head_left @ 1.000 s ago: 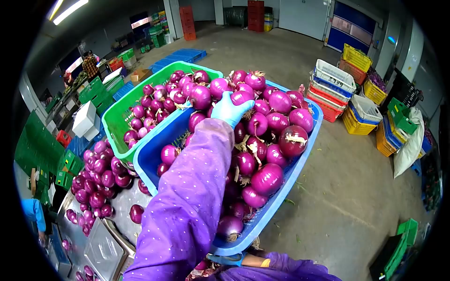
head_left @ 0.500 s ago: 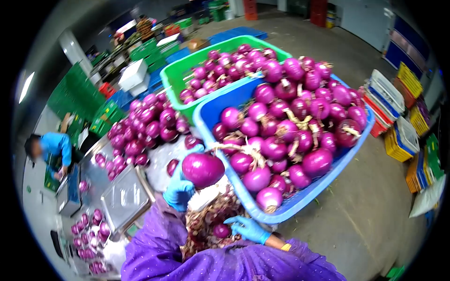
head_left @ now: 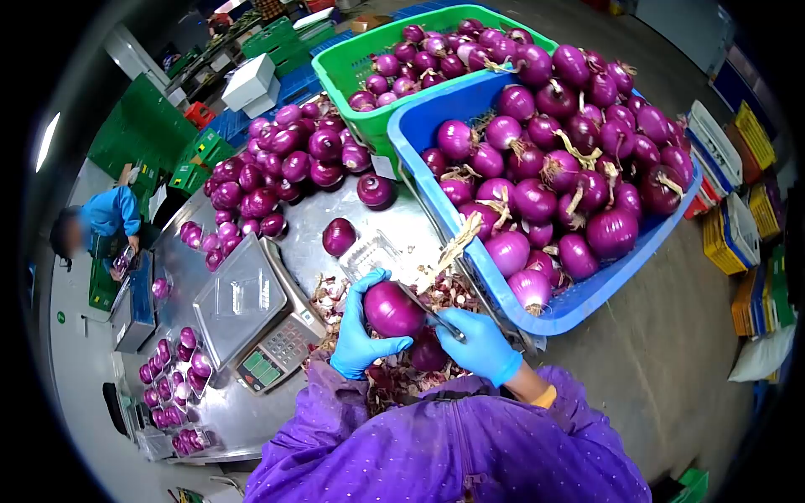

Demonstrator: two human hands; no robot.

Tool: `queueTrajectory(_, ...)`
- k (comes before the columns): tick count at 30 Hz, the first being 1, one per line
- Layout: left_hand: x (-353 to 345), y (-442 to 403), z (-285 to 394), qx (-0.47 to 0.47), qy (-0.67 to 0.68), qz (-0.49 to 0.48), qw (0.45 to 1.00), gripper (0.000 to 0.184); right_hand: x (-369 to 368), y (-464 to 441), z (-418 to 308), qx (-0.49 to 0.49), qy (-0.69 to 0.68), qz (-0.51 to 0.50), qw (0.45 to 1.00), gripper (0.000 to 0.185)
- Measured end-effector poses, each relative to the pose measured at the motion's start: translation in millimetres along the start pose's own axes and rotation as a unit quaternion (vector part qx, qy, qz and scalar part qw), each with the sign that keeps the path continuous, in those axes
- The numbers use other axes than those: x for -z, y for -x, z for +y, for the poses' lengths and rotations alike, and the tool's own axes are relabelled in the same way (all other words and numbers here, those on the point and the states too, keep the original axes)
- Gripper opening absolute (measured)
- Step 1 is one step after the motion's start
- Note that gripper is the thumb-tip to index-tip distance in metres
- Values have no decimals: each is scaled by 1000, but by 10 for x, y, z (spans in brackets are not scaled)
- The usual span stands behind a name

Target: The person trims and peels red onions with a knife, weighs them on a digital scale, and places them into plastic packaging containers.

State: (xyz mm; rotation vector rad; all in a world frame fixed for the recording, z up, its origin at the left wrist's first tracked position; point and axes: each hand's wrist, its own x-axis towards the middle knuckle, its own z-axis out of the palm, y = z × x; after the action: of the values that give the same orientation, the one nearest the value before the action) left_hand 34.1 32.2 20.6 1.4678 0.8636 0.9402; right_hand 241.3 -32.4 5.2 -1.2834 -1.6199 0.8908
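Over the skin-littered near edge of the worktop (head_left: 306, 225), one large red onion (head_left: 394, 310) sits in the left hand (head_left: 360, 331), gloved fingers curled round its left flank, thumb along the near side. Likely handling: firm, solid, some weight to it; glossy skin probably slick, outer layers flaky and easily bruised; best cupped round the widest part, clear of the edge. Right hand (head_left: 480, 345) closed on a dark-handled knife (head_left: 444, 325), blade beside the onion's right side; contact unclear. Below, another onion (head_left: 428, 352) among loose skins (head_left: 331, 295). Left, a scale (head_left: 278, 352); beyond, heaped onions (head_left: 272, 172). Right, a full blue crate (head_left: 406, 138), green crate (head_left: 335, 84) behind. Far left, a co-worker's blue sleeve (head_left: 113, 211).
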Motion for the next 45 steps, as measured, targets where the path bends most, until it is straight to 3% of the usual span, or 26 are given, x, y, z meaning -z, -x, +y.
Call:
queueTrajectory(7,-114,76,-14,13,54,12,998,102,-32,-105,-25,-40,136,-37,989,15)
queueTrajectory(13,-11,194,-71,31,-5,7,999,101,-156,154,396,-20,85,-16,996,14)
queueTrajectory(17,-95,343,-196,89,91,13,992,96,-211,356,368,-28,61,-8,998,13)
queueTrajectory(20,-134,402,-222,168,259,-2,951,84,-180,302,324,-1,95,-13,995,16)
queueTrajectory(23,-157,516,-373,228,398,49,887,70,-128,259,267,5,132,-41,990,19)
queueTrajectory(24,-163,522,-358,231,386,38,892,64,-115,244,224,5,141,-48,989,19)
queueTrajectory(27,-211,453,-191,266,447,-23,854,68,-138,236,132,0,159,-50,986,21)
queueTrajectory(31,-244,487,-278,290,431,18,855,72,-172,290,163,1,151,-40,988,22)
queueTrajectory(33,-226,538,-343,311,504,-13,805,79,-171,460,447,-76,129,-39,988,13)
queueTrajectory(36,-124,531,-500,341,589,-83,728,90,-153,759,592,-144,56,-23,988,19)
queueTrajectory(38,-141,512,-546,340,592,-54,728,86,-148,723,490,-166,9,12,986,27)
queueTrajectory(41,-257,477,-396,352,533,22,769,81,-111,463,261,-57,-67,51,995,45)
queueTrajectory(43,-264,492,-292,353,484,15,801,78,-166,243,133,43,-54,71,995,51)
queueTrajectory(45,-226,537,-225,344,414,-46,841,76,-173,159,42,15,-126,41,991,56)
